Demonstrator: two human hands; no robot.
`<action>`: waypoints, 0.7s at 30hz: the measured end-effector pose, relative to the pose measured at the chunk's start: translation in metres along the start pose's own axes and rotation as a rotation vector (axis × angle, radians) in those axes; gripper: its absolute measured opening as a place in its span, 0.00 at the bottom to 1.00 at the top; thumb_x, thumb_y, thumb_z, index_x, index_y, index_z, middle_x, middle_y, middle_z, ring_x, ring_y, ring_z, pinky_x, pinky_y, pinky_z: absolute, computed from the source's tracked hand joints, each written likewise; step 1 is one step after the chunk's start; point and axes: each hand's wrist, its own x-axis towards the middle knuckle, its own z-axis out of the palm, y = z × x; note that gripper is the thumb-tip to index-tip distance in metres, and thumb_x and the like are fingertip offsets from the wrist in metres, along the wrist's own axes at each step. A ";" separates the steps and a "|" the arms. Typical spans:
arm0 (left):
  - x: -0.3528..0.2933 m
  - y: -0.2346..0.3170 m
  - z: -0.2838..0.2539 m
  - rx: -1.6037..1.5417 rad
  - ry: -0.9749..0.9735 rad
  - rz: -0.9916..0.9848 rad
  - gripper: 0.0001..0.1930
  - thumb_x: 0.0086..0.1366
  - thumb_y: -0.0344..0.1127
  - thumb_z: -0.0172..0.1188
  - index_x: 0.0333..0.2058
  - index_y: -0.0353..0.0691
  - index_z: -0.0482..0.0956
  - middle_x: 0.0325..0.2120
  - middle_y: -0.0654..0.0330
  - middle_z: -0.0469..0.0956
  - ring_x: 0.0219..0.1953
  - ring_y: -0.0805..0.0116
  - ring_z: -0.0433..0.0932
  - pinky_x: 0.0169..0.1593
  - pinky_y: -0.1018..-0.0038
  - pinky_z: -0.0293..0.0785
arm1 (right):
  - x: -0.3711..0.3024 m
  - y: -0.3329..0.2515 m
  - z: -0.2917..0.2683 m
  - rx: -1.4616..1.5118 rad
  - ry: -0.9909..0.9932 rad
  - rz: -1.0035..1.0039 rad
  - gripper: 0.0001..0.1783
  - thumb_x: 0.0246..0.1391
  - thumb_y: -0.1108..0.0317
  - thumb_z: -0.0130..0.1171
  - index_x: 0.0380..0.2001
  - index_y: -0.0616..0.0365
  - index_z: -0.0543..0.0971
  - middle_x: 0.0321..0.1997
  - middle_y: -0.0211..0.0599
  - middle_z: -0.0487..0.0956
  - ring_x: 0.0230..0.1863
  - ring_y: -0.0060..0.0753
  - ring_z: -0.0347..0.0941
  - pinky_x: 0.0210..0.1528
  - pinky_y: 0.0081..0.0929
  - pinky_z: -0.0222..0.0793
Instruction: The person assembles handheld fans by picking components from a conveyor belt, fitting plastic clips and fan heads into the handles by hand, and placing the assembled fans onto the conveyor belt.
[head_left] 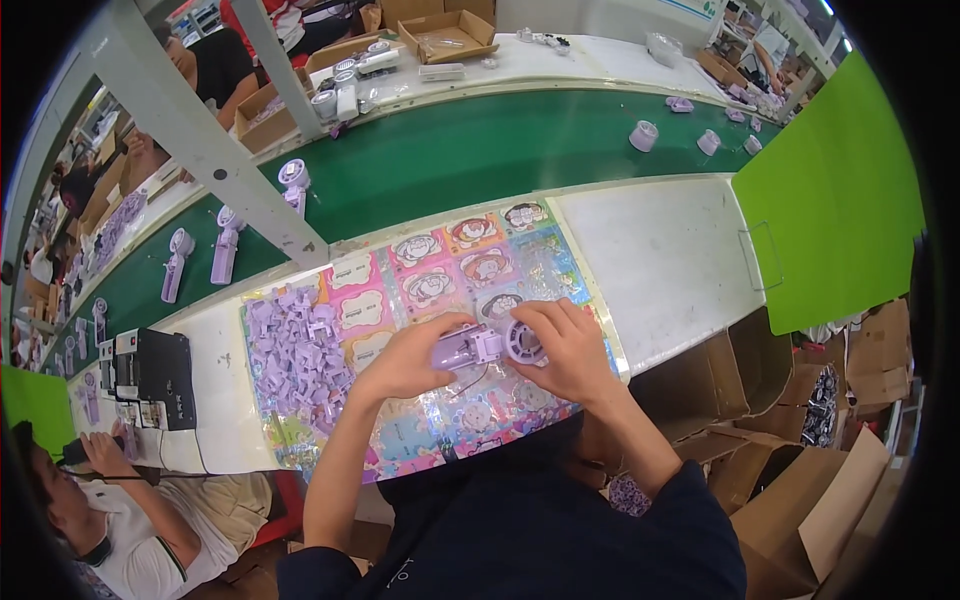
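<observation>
Over the colourful sticker-printed mat (408,432), both my hands are closed on one light purple handheld fan (487,346). My left hand (408,360) grips its handle end, where the hollow inside faces up. The round, slotted fan head is held in the fingers of my right hand (570,350). A thin dark wire hangs below the joint between handle and head. To the left on the mat lies a heap of small light purple plastic parts (297,350), apart from my left hand. My fingers cover parts of the handle and the ring.
Beyond the table runs a green conveyor belt (450,140) carrying purple fans (226,245) and round fan heads (644,136). A grey metal post (190,120) slants across the left. A black device (165,378), a lime green panel (835,210) and cardboard boxes (800,500) stand around. A co-worker sits lower left.
</observation>
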 end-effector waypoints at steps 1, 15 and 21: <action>-0.002 0.003 -0.002 -0.054 0.003 -0.055 0.39 0.45 0.27 0.71 0.61 0.42 0.71 0.55 0.49 0.76 0.59 0.49 0.76 0.61 0.62 0.72 | 0.001 -0.002 -0.001 0.002 -0.001 -0.001 0.36 0.33 0.63 0.80 0.50 0.54 0.78 0.49 0.34 0.81 0.44 0.42 0.78 0.44 0.38 0.74; -0.009 0.005 0.009 -0.088 0.069 -0.054 0.31 0.52 0.34 0.73 0.56 0.34 0.76 0.49 0.47 0.81 0.52 0.48 0.80 0.56 0.63 0.75 | 0.007 -0.015 0.010 -0.136 -0.001 -0.125 0.38 0.30 0.71 0.74 0.54 0.49 0.80 0.50 0.33 0.79 0.36 0.37 0.74 0.36 0.34 0.73; -0.009 -0.001 0.021 -0.142 0.232 -0.105 0.22 0.60 0.37 0.71 0.50 0.31 0.80 0.41 0.45 0.84 0.44 0.47 0.83 0.50 0.63 0.77 | 0.013 -0.015 0.016 -0.137 0.059 -0.183 0.39 0.28 0.74 0.71 0.53 0.48 0.81 0.51 0.33 0.80 0.35 0.36 0.74 0.35 0.32 0.73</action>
